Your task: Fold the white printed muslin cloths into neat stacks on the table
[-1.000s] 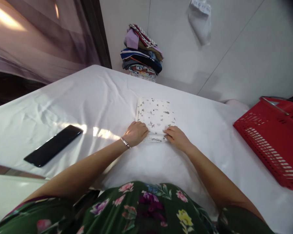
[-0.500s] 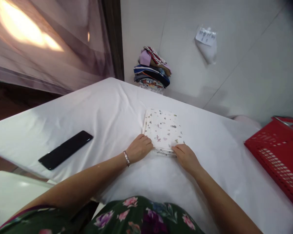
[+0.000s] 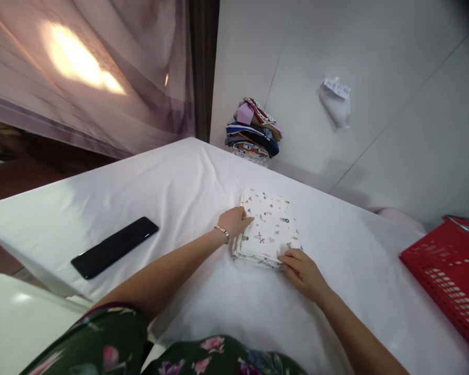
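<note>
A folded white cloth (image 3: 271,224) printed with small motifs lies on the white-covered table in several layers. At its left edge is my left hand (image 3: 234,223), a bracelet at the wrist, with the thumb on top and the fingers curled round the side. My right hand (image 3: 303,272) pinches the near right corner between thumb and fingers. The layered folds show along the near and left sides. The fingertips under the cloth's left edge are hidden.
A black phone (image 3: 115,247) lies on the white table cover (image 3: 172,177) to the left. A red plastic basket (image 3: 449,271) stands at the right. Beyond the table's far edge are a pile of folded clothes (image 3: 254,130) and a labelled plastic bag (image 3: 336,104). A sheer curtain (image 3: 140,78) hangs at the far left.
My left hand has moved from the cloth's near left corner farther up its left edge. My right hand stays at the near right corner. The whole view has shifted slightly.
</note>
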A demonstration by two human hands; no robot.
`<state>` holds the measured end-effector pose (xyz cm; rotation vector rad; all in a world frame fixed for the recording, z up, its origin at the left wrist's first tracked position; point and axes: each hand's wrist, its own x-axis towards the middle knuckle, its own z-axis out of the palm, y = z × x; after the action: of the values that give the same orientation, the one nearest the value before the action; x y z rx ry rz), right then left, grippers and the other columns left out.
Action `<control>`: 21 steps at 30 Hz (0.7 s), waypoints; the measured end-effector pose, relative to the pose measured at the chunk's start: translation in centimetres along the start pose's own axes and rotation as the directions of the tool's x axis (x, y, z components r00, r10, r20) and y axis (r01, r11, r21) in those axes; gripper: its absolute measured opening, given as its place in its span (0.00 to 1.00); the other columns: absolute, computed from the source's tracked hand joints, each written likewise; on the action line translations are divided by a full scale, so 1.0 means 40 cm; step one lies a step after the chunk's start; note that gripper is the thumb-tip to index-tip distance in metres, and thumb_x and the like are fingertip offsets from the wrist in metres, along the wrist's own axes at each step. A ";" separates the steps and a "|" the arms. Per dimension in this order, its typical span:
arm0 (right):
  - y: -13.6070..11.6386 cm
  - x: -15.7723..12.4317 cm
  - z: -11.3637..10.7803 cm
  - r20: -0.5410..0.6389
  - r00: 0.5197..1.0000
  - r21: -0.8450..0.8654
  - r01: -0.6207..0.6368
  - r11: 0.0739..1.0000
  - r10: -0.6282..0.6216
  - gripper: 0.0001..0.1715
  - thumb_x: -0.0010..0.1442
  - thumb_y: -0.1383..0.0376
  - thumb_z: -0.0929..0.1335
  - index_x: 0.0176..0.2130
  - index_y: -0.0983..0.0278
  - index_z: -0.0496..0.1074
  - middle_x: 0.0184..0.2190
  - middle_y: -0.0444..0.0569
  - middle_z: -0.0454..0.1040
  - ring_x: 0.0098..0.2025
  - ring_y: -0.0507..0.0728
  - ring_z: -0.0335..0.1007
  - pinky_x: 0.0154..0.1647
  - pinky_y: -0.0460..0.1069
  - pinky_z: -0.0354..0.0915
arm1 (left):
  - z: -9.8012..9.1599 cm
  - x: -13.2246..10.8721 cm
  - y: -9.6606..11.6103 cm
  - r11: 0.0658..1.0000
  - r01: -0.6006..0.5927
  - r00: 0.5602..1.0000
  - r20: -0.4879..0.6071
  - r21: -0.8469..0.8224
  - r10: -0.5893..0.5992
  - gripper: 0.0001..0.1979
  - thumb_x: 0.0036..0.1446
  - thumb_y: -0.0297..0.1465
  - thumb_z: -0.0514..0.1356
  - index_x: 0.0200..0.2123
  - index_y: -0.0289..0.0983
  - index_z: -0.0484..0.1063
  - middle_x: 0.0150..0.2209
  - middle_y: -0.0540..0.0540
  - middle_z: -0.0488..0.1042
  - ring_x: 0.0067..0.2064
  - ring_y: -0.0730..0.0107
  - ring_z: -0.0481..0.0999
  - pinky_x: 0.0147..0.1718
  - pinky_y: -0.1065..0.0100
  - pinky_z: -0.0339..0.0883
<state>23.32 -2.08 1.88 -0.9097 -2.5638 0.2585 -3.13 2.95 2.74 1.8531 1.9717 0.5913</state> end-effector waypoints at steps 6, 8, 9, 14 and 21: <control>-0.014 0.017 0.020 -0.014 1.000 0.055 0.009 0.998 -0.008 0.13 0.60 0.67 0.61 0.42 0.59 0.72 0.34 0.50 0.69 0.36 0.56 0.66 0.35 0.51 0.65 | 0.015 0.045 -0.006 0.993 0.098 0.989 0.101 0.062 -0.104 0.12 0.50 0.41 0.56 0.32 0.38 0.68 0.35 0.44 0.75 0.38 0.61 0.73 0.34 0.66 0.63; -0.009 0.014 0.027 -0.015 1.000 0.089 0.000 0.996 0.001 0.13 0.60 0.66 0.61 0.41 0.58 0.72 0.34 0.50 0.69 0.36 0.55 0.66 0.34 0.51 0.65 | 0.015 0.040 -0.014 0.994 0.103 0.989 0.104 0.047 -0.107 0.10 0.52 0.39 0.54 0.31 0.39 0.68 0.35 0.45 0.75 0.37 0.63 0.74 0.33 0.67 0.63; -0.008 0.014 0.029 -0.011 1.000 0.108 -0.006 0.994 0.008 0.13 0.60 0.66 0.61 0.40 0.58 0.72 0.33 0.50 0.69 0.35 0.55 0.66 0.34 0.51 0.65 | 0.014 0.040 -0.016 0.994 0.105 0.988 0.105 0.041 -0.109 0.09 0.52 0.38 0.54 0.31 0.39 0.68 0.35 0.45 0.75 0.37 0.64 0.74 0.32 0.67 0.63; -0.015 0.031 0.029 0.024 0.998 0.136 -0.062 0.989 0.059 0.12 0.61 0.66 0.61 0.37 0.58 0.72 0.31 0.47 0.68 0.33 0.54 0.65 0.32 0.49 0.64 | 0.008 0.075 -0.002 0.993 0.112 0.990 0.087 0.026 -0.114 0.14 0.53 0.42 0.52 0.30 0.39 0.69 0.35 0.45 0.75 0.37 0.62 0.74 0.32 0.67 0.63; -0.024 0.023 0.046 -0.048 0.998 0.061 -0.028 0.998 0.031 0.10 0.60 0.66 0.61 0.38 0.59 0.71 0.31 0.48 0.67 0.33 0.54 0.64 0.33 0.50 0.63 | 0.032 0.119 -0.002 0.986 0.169 0.984 0.051 -0.001 -0.169 0.11 0.51 0.40 0.54 0.31 0.38 0.69 0.36 0.44 0.75 0.39 0.61 0.73 0.34 0.66 0.63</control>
<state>21.34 -2.29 0.81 -0.9208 -2.4851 0.3168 -2.82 7.76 1.70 1.6588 2.0654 0.4930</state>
